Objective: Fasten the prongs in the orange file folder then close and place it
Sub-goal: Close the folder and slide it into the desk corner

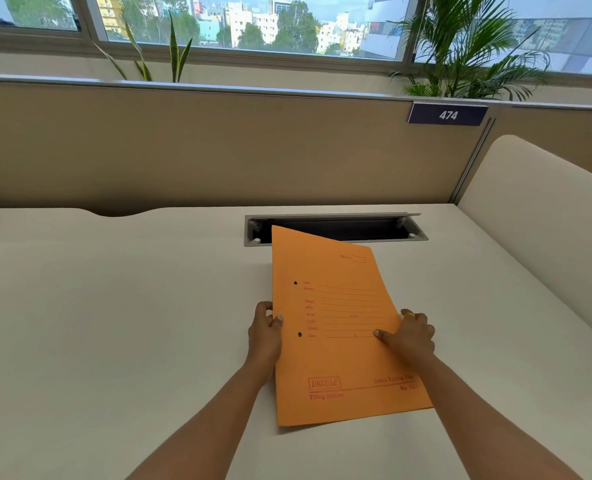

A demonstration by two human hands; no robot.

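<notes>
The left hand grips the spine edge of the orange file folder, thumb lying on the front cover and the other fingers curled around the edge. The right hand holds the opposite long edge, its thumb pressed flat on the cover and its fingers tucked beneath, a yellow ring showing on one of them. The folder is closed, front cover up, with red printed lines and a boxed stamp near its lower end, and two small dark holes along the spine side. It sits at a slight angle between the hands, its far end raised a little; whether the near end touches the surface I cannot tell. Beneath it spreads the pale desk, bare around the folder. Just behind the folder's far corner a long cable slot lies open in the desktop, its grey flap tipped up. Beyond that stands a tan partition carrying a dark number plate reading 474, and behind it leafy plants stand before a wide window onto city buildings.
</notes>
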